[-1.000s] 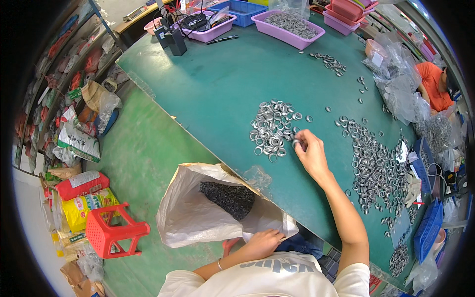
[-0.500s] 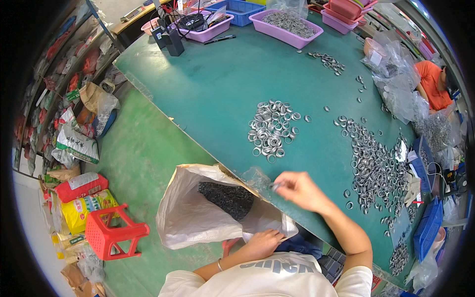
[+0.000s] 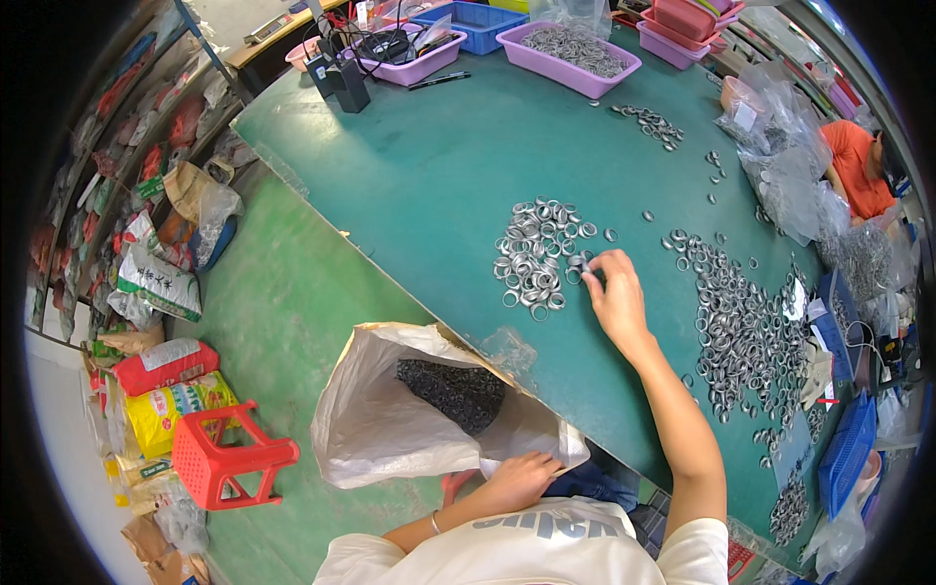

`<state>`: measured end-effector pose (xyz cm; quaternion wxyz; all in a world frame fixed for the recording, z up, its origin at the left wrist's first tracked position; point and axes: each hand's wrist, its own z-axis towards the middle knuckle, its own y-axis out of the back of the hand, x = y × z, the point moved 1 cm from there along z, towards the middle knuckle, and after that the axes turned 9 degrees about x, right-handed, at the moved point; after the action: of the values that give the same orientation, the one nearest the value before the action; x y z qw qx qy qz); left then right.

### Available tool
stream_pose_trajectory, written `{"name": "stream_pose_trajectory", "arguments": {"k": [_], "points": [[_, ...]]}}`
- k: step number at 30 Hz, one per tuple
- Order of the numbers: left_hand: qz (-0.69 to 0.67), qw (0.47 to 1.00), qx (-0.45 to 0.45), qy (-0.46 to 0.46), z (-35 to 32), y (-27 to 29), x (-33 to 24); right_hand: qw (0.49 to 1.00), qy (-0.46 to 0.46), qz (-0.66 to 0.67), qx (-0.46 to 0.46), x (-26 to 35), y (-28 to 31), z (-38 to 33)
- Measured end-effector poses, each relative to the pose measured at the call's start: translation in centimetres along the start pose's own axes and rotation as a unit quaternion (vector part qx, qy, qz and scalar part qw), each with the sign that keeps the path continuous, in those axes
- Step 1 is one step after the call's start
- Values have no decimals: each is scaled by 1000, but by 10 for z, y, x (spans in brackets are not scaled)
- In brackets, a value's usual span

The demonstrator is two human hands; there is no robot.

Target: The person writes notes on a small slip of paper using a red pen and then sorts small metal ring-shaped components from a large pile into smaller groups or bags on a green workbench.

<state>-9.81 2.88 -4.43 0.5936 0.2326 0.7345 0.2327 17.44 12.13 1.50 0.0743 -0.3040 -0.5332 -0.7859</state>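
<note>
On the green table, a pile of silvery metal rings (image 3: 534, 255) lies in front of me. My right hand (image 3: 618, 300) reaches to the pile's right side, thumb and fingers pinched on a metal ring (image 3: 586, 265) at its edge. Below the table edge, a large white sack (image 3: 366, 429) gapes open, with a heap of small dark pieces (image 3: 453, 392) inside. My left hand (image 3: 524, 479) grips the sack's near rim close to my body; its fingertips are partly hidden by the folds. A crumpled clear plastic piece (image 3: 509, 351) lies at the table edge above the sack.
A larger spread of rings (image 3: 741, 331) covers the table's right side. Purple trays (image 3: 565, 68) and a blue basket (image 3: 476, 29) stand at the back. A red stool (image 3: 229, 453) is on the floor at left. A person in orange (image 3: 858, 171) sits at far right.
My right hand has moved from the table edge above the sack, away from me, to the right side of the ring pile. My left hand stays on the sack's rim.
</note>
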Motion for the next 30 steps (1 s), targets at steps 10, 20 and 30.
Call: {"name": "stream_pose_trajectory", "arguments": {"k": [10, 20, 30], "points": [[4, 1000, 4, -5, 2, 0, -1, 997, 33, -48, -46, -11, -18, 25], [17, 1000, 8, -6, 3, -1, 1, 996, 38, -75, 7, -12, -7, 31], [16, 1000, 14, -6, 3, 1, 0, 931, 128, 209, 271, 75, 19, -46]]}}
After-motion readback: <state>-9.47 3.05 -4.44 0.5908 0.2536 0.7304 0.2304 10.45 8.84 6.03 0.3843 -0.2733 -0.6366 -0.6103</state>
